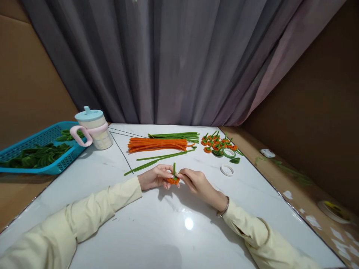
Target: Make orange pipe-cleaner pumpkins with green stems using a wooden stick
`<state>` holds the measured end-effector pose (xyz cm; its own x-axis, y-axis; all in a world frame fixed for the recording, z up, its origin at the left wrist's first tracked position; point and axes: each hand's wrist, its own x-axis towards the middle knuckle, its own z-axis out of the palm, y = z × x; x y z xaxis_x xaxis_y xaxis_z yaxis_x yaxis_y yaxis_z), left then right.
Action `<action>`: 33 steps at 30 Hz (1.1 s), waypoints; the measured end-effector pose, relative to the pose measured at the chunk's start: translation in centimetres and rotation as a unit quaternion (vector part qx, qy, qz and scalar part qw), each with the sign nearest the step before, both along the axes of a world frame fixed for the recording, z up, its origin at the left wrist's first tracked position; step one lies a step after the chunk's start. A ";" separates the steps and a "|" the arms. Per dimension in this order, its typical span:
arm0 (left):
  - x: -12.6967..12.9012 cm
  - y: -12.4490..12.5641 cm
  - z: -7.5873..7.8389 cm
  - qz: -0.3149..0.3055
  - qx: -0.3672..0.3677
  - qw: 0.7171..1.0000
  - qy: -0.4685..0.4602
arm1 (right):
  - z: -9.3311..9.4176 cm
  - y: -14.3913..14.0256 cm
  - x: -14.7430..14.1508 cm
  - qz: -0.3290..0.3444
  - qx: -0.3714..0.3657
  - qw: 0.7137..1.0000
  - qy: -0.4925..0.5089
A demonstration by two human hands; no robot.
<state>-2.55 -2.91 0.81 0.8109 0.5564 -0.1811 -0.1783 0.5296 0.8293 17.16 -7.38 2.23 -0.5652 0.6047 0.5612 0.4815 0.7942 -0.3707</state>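
A small orange pipe-cleaner pumpkin with an upright green stem is held above the table, in front of me. My left hand grips it from the left between thumb and fingers. From the right, my right hand has its fingertips pinched together at the base of the stem; exactly what lies between them is hidden. Just beyond the hands lie loose green pipe cleaners. Farther back are a bundle of orange pipe cleaners and a bundle of green pipe cleaners.
Several finished orange pumpkins cluster at the back right, beside a green tape roll, a leaf and a white ring. At left stand a lidded cup and a blue basket holding green leaves.
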 end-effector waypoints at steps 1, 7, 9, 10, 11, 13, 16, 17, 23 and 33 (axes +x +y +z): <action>0.0 0.0 -0.1 -0.004 -0.004 1.000 -0.002 | -0.1 0.0 0.1 -0.005 0.076 0.996 -0.037; -0.1 -0.1 -0.4 -0.040 -0.023 0.999 -0.012 | 0.4 -0.1 0.6 0.003 0.381 0.908 -0.177; -0.1 -0.1 -0.4 -0.043 -0.024 0.999 -0.015 | 0.5 0.0 0.7 0.011 0.385 0.907 -0.172; -0.1 -0.1 -0.5 -0.042 -0.025 0.999 -0.016 | 0.5 0.1 0.7 0.015 0.370 0.914 -0.167; -0.2 -0.1 -0.5 -0.040 -0.025 0.999 -0.017 | 0.5 0.1 0.6 0.020 0.348 0.924 -0.159; -0.2 0.0 -0.5 -0.039 -0.024 0.999 -0.016 | 0.5 0.2 0.6 0.030 0.296 0.944 -0.142; -0.3 0.1 -0.6 -0.047 -0.023 0.999 -0.011 | 0.4 0.0 0.5 0.043 0.219 0.967 -0.121; -0.3 0.2 -0.6 -0.052 -0.023 0.998 -0.008 | 0.4 -0.1 0.5 0.047 0.196 0.972 -0.117; -0.4 0.2 -0.6 -0.072 -0.027 0.997 -0.002 | 0.4 -0.4 0.5 0.060 0.127 0.981 -0.131; -0.5 0.2 -1.0 -0.097 -0.023 0.995 -0.004 | 0.1 -0.1 0.5 0.044 0.097 0.981 -0.165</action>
<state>-3.05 -2.72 -0.18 0.9036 0.3810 -0.1960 -0.0758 0.5925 0.8020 17.65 -7.50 2.36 -0.7806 0.4448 0.4391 0.4759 0.8784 -0.0437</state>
